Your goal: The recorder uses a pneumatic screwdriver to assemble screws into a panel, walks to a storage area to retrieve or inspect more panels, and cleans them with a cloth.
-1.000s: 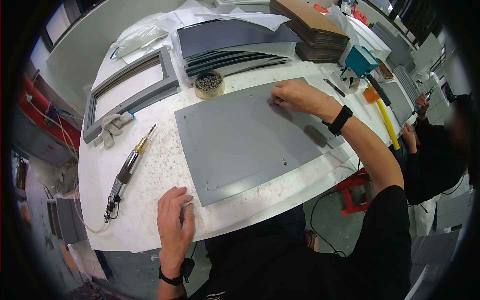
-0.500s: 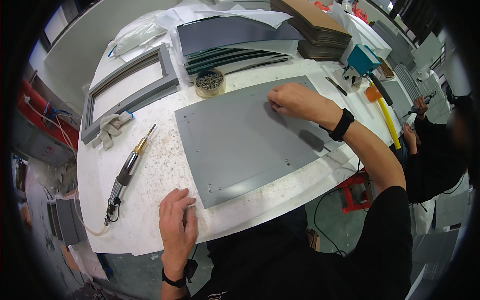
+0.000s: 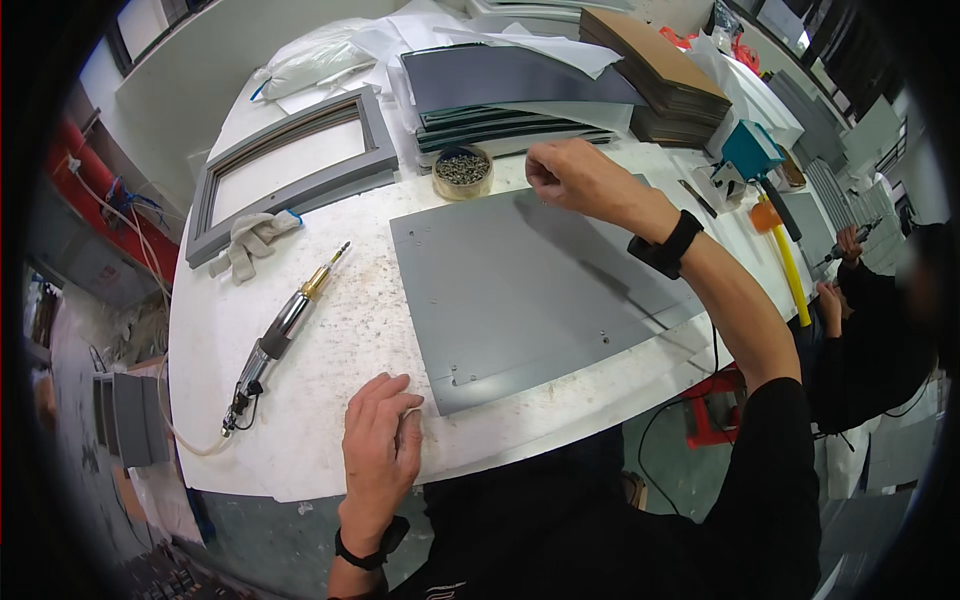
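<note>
The flat grey rectangular panel [image 3: 520,310] lies on the white table [image 3: 310,440], in front of the person. Above its far edge is the right hand [image 3: 575,182], its fingers curled together; I cannot tell whether something is pinched inside. The left hand [image 3: 383,445] is loose, grasping nothing, beside the panel's near left corner. A round shallow tub [image 3: 465,190] with small metal screws [image 3: 462,167] stands near the right hand, and a silver-and-black screwdriver with golden front [image 3: 282,330] lies at left.

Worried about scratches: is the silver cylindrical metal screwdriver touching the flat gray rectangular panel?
Apart: the head view shows speckled white tabletop between screwdriver and panel.
</note>
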Demonstrator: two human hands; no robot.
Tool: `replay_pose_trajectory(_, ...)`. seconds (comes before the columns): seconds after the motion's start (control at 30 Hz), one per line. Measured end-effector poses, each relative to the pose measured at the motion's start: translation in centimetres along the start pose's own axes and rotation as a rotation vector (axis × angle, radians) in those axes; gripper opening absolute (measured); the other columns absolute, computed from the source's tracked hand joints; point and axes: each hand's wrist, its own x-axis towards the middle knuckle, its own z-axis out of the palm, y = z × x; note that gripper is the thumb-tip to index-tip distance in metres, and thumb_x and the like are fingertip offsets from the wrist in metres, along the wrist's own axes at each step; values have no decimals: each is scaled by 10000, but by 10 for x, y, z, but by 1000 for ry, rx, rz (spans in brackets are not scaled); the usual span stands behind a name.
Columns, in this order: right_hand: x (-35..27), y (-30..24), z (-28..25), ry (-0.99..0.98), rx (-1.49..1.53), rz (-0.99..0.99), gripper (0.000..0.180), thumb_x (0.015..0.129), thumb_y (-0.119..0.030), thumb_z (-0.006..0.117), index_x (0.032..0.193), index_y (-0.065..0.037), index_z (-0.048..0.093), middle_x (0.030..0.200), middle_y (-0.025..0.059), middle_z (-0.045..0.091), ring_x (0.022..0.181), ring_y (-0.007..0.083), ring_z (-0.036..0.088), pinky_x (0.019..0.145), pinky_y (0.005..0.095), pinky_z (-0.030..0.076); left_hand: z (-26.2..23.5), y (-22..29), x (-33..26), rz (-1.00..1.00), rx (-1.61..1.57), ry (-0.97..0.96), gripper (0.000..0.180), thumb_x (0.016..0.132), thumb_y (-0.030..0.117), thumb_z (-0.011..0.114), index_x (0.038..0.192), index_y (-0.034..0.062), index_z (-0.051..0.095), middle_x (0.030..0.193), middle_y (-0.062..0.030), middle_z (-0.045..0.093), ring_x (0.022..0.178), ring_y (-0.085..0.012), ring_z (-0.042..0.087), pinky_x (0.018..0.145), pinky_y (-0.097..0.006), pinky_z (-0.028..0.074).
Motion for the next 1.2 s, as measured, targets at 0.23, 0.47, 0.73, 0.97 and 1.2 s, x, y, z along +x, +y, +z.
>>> replay_pose_trajectory(0.23,54,-4,4,137,13,-2,135,943,-111,670,967,22,659,903,202,714,877,416,671,798,458,532,-1,-2,-1,11,0,-5,222,865,-41,681,1070,42,660,1214,-164,690,1202,-399,611,1011,-463,497)
replay_pose_trajectory(0.47,-98,49,-46,377,-78,332,191,1007,-132,616,1082,27,689,964,206,727,857,377,697,779,415,543,-3,4,-3,-42,-21,-42,332,909,39,690,1233,15,621,1321,-216,647,1292,-425,559,1089,-488,431)
replay_pose_trajectory(0.73,-245,45,-10,341,-61,705,375,980,-232,648,1231,45,674,1121,264,720,1029,416,686,930,450,535,21,22,12,30,98,-118,570,918,132,713,1429,-10,507,1457,-320,505,1408,-472,427,1151,-515,354)
replay_pose_trajectory(0.97,-256,14,0,356,-184,703,322,909,-263,727,1072,12,690,956,238,701,957,426,654,862,505,515,27,24,13,47,110,-102,603,908,125,696,1448,-24,472,1439,-271,531,1362,-422,492,1143,-478,370)
replay_pose_trajectory(1.2,-352,-108,-7,433,-72,928,510,881,-335,768,1195,45,638,959,237,677,948,411,657,867,478,516,-6,49,5,43,148,-242,532,932,225,733,1365,-51,594,1335,-283,630,1236,-443,590,1089,-462,441)
